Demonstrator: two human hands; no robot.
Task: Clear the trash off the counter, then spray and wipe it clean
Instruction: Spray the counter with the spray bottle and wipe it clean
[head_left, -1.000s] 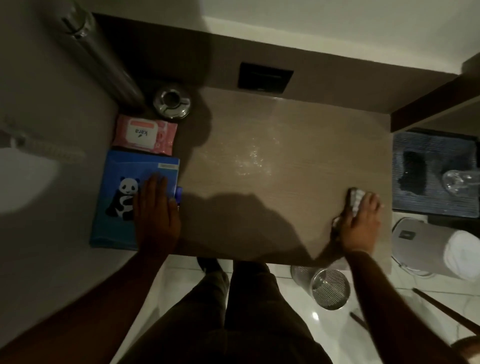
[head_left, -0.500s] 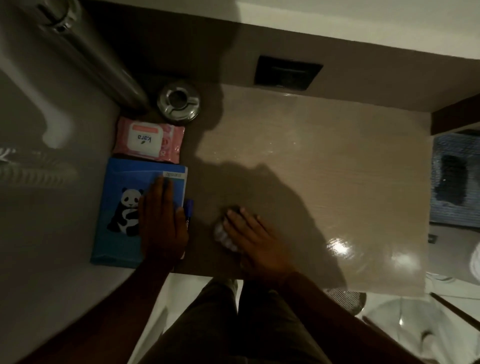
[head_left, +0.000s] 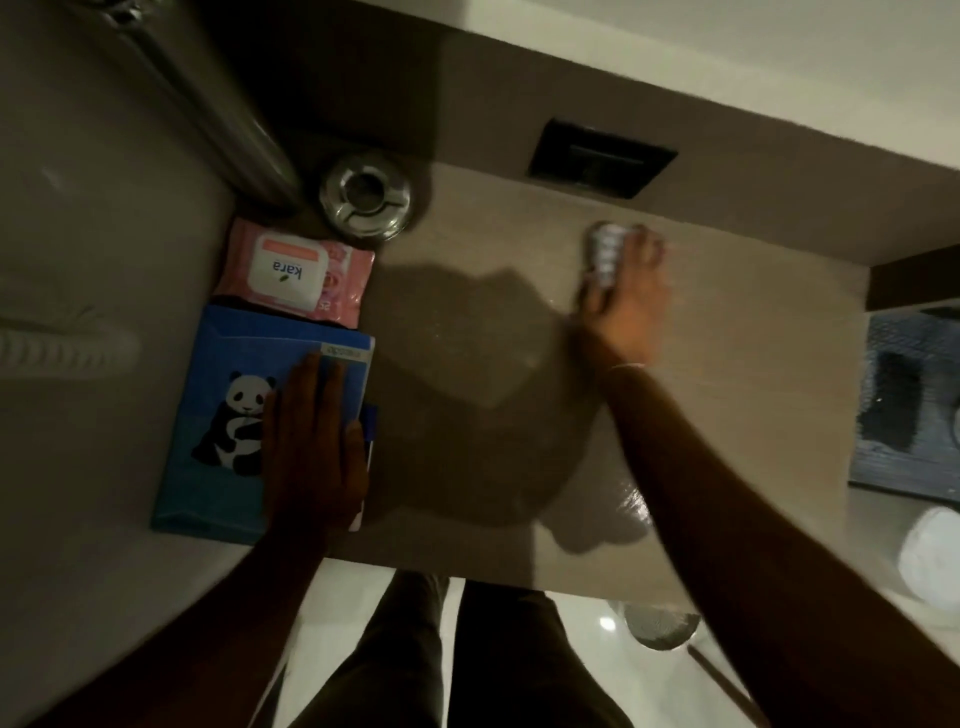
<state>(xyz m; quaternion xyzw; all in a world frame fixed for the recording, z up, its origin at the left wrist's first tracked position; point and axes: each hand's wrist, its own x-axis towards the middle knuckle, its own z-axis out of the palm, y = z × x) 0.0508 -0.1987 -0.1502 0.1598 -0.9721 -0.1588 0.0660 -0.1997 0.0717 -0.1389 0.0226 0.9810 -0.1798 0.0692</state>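
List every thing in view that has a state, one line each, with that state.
Counter: bare in the middle, wet sheen near the front edge.
Cloth: bunched, pressed on the counter under the right hand.
Left hand: flat on the blue pack, fingers spread.
Blue pack: lying flat, closed.
Pink wipes: flat, lid shut.
Ashtray: upright; contents too dark to tell.
Bin: on the floor below the counter, mostly hidden.

cloth (head_left: 604, 253): pale, bunched wad, blurred, pressed flat under right hand (head_left: 631, 296), fingers over its right side | place: far part of counter, near the back wall below the dark wall plate | counter (head_left: 727, 415): light wood-grain top, wet sheen and glare toward near right edge
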